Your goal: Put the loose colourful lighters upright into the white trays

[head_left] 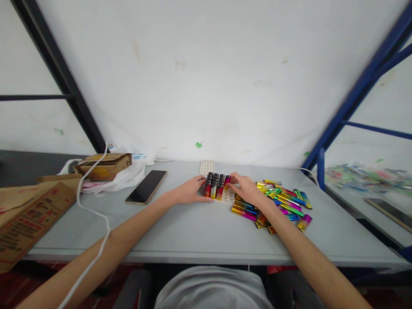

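A block of upright lighters (214, 185) with black tops and red, yellow and orange bodies stands in a white tray (228, 196) with rows of holes. Around its left side curves my left hand (190, 190), thumb along the front and fingers farther back, gripping the outer lighters. My right hand (243, 187) pinches a dark red lighter (227, 179) at the block's right side, above bare holes of the tray; its fingertips are partly hidden. Under and beside my right forearm lies a loose pile of shiny coloured metal lighter casings (291, 201).
Another white holed tray (207, 166) lies behind the block. A phone (146, 187) rests to the left, near a white plastic bag (128, 178) and cardboard boxes (106, 166). A white cable (93, 210) hangs across my left forearm. A blue metal frame (357, 94) rises at right.
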`<control>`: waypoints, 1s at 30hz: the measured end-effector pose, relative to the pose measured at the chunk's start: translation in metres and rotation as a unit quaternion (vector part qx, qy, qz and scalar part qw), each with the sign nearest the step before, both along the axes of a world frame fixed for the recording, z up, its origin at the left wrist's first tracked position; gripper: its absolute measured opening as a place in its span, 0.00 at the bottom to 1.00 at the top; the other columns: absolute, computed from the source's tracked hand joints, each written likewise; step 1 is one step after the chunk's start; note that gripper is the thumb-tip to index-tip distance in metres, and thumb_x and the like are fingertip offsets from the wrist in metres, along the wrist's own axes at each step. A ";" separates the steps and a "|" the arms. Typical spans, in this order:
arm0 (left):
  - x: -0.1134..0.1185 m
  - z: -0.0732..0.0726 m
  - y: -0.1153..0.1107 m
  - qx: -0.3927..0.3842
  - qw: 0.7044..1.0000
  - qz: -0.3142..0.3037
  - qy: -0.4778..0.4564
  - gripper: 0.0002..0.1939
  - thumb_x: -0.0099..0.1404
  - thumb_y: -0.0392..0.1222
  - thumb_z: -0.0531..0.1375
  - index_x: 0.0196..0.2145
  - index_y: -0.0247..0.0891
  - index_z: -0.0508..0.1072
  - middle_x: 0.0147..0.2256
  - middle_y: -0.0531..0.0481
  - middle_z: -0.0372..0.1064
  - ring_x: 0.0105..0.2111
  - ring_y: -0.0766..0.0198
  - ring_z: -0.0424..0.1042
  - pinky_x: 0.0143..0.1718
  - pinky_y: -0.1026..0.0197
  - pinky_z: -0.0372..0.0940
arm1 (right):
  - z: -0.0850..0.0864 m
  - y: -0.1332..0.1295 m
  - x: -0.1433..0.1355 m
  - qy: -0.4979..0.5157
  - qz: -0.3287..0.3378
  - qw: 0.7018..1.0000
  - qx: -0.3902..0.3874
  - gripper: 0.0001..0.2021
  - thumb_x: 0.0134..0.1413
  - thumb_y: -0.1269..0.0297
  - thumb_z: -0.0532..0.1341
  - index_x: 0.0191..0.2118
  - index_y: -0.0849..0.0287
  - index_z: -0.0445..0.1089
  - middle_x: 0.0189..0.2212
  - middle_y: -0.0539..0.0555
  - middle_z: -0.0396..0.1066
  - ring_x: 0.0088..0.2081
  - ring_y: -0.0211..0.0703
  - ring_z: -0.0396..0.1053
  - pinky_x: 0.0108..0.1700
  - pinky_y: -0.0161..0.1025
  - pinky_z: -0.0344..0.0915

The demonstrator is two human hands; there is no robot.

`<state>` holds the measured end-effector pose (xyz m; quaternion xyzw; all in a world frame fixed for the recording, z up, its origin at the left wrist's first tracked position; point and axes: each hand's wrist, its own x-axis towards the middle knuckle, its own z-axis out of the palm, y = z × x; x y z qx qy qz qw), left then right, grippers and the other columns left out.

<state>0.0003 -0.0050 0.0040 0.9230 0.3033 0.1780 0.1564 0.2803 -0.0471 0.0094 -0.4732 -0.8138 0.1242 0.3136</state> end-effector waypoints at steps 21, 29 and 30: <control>0.000 -0.002 -0.001 -0.004 1.000 -0.002 -0.008 0.36 0.62 0.69 0.65 0.56 0.38 0.73 0.58 0.38 0.69 0.58 0.45 0.68 0.62 0.50 0.62 | -0.006 -0.100 0.019 -0.259 -0.024 0.960 0.100 0.12 0.72 0.66 0.52 0.42 0.57 0.73 0.42 0.61 0.75 0.44 0.55 0.73 0.51 0.50 0.67; 0.000 -0.002 0.001 -0.003 1.000 -0.010 -0.009 0.34 0.62 0.67 0.65 0.54 0.37 0.74 0.57 0.39 0.70 0.59 0.46 0.68 0.63 0.52 0.62 | 0.017 -0.062 0.023 -0.073 -0.090 0.993 0.019 0.17 0.74 0.56 0.48 0.36 0.55 0.69 0.27 0.53 0.71 0.28 0.46 0.67 0.35 0.40 0.61; 0.000 -0.002 0.002 -0.001 1.000 -0.013 -0.007 0.34 0.62 0.67 0.65 0.54 0.37 0.74 0.57 0.39 0.70 0.59 0.46 0.68 0.63 0.52 0.62 | 0.023 -0.054 0.024 -0.025 -0.097 0.995 0.019 0.19 0.73 0.53 0.50 0.35 0.55 0.70 0.26 0.52 0.71 0.28 0.45 0.66 0.34 0.40 0.60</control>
